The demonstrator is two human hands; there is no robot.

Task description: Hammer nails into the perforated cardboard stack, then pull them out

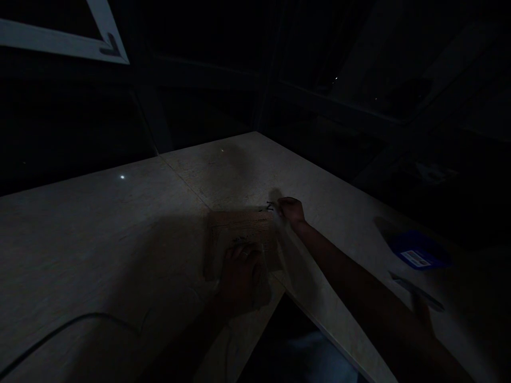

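Observation:
The scene is very dark. My left hand (241, 266), with a ring on one finger, rests on a brown rectangular board (229, 223) with rows of dark marks. Its fingers lie forward over the surface, slightly bent. Small dark bits (239, 239) show just ahead of the fingertips. At the board's far right corner, my right hand (291, 209) is closed in a pinch. Thin dark pieces (269, 205) stick out or lie beside its fingertips; what exactly the pinch holds is too dark to make out.
The board lies on a pale stone-like surface (159, 197). To the right are a blue object (419, 250) with a white label and a long flat object (417, 291). A dark cable (80, 317) curves at the lower left. A dark glossy panel (295, 346) is at the bottom.

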